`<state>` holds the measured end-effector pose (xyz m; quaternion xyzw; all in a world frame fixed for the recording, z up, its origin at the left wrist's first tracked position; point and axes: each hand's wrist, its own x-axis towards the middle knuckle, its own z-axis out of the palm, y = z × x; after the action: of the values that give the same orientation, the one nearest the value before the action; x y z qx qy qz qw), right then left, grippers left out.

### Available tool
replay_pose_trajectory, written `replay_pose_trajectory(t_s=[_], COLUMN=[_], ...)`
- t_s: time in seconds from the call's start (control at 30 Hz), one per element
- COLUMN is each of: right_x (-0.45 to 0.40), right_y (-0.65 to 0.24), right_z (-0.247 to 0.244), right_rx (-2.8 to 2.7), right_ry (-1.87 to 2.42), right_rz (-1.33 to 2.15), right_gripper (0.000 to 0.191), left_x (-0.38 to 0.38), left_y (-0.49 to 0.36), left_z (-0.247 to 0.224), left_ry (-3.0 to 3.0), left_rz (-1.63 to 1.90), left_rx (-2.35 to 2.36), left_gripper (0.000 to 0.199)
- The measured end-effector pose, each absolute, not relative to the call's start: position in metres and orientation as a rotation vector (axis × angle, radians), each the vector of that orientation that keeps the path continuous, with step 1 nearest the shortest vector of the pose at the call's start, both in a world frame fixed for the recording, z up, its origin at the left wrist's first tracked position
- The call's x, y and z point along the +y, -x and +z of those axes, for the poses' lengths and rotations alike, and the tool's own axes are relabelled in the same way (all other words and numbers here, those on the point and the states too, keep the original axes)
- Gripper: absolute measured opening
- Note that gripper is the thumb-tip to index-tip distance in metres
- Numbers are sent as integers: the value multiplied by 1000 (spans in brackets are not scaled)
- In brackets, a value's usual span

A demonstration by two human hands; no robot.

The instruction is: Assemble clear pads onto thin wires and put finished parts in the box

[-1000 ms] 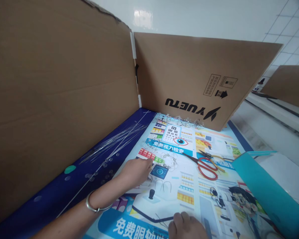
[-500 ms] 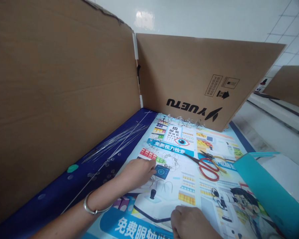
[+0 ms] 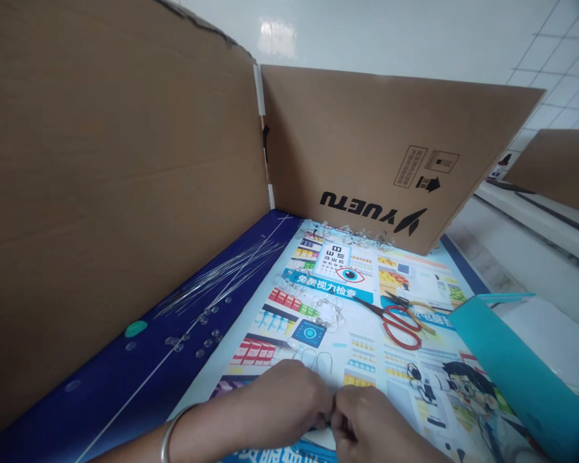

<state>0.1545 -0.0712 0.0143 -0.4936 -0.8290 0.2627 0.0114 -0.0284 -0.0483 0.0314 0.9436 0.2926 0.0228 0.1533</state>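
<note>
My left hand (image 3: 294, 402), with a silver bangle (image 3: 170, 437) on its wrist, is closed near the bottom centre. Its fingertips meet those of my right hand (image 3: 367, 421), also closed in a pinch. What they hold is too small and hidden to make out. Beyond them, clear beads and thin wire loops (image 3: 329, 312) lie on the printed sheet (image 3: 270, 344). To the right of these rest red-handled scissors (image 3: 399, 326), beside pliers with yellowish handles (image 3: 422, 315). Loose clear beads (image 3: 215, 334) and a bundle of clear strands (image 3: 217, 276) lie on the blue surface at left.
Tall cardboard panels stand at the left (image 3: 125, 161) and back (image 3: 367, 141). More clear beaded pieces (image 3: 352, 233) line the foot of the back panel. A teal folder (image 3: 516, 366) is at right. A green round piece (image 3: 136, 329) lies by the left panel.
My left hand has moved from beside the beaded loops down and right to meet my right hand. My right hand stays closed near the same place. The view has shifted slightly.
</note>
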Motion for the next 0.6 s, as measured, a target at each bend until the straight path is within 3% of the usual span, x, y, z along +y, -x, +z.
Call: replay_pose_trajectory(t_s=[0.27, 0.6], right_x=[-69, -68], right_y=[-154, -157], right_z=[18, 17], right_rx=[-2550, -2634], right_ry=[1471, 1333], right_rz=[1049, 1044], right_gripper=[13, 13], left_x=[-51, -51], left_y=[31, 30], left_z=[40, 41], left_ry=[-2638, -2666], left_rz=[68, 6], left_rx=[891, 866], left_gripper=[12, 13])
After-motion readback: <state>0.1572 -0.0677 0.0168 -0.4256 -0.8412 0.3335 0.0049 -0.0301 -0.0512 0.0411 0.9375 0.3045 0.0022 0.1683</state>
